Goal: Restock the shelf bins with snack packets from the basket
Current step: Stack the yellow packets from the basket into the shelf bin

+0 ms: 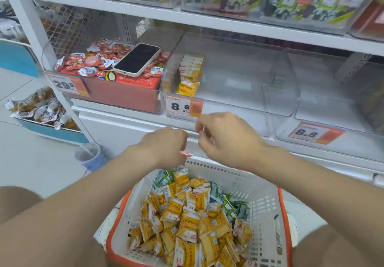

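Shelf bins are standing mostly unfilled above the basket, where packets are lying heaped, likely light, crinkly, slippery, best pinched by a sealed edge; left hand and right hand are hovering, grips too blurred to tell.

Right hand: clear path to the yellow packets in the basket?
Probably yes. The right hand hovers over the far rim of the basket; the yellow packets lie uncovered in its open top, with nothing between.

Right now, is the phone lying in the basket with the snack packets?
No, the phone lies on the red packets in the left shelf bin, not in the basket.
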Available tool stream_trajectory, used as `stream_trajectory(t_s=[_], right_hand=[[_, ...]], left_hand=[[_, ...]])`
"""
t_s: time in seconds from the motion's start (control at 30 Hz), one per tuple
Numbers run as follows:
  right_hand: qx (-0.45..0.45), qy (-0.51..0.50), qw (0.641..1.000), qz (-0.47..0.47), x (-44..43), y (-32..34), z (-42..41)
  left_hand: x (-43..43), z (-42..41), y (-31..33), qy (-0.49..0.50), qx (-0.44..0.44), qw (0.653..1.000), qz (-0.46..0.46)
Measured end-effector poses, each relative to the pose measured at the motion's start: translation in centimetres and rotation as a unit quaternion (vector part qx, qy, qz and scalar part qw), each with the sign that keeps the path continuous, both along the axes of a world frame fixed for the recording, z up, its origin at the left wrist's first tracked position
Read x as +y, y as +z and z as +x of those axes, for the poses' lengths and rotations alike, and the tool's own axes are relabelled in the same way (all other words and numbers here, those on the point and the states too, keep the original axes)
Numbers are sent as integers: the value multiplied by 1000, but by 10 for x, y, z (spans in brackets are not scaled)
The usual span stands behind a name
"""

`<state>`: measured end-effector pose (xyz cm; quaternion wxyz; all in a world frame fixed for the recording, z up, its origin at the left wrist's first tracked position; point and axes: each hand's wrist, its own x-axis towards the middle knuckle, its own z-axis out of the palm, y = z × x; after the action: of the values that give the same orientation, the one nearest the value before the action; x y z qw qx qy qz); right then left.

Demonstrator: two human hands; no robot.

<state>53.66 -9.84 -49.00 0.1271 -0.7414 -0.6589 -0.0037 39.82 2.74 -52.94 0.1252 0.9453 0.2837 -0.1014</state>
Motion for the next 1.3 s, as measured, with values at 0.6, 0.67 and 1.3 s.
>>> stream_trajectory(t_s=[0.6, 0.67, 1.3], right_hand=[[-101, 174, 889, -412, -70, -95, -56], [-104, 173, 889, -412, -67, -95, -54], [79, 8, 968, -238, -31, -19, 1]], left_hand=[[-116, -37, -210, -89, 292, 940, -150], [-121, -34, -217, -54, 249, 955, -153], [-18, 21, 20, -2, -87, 975, -207]])
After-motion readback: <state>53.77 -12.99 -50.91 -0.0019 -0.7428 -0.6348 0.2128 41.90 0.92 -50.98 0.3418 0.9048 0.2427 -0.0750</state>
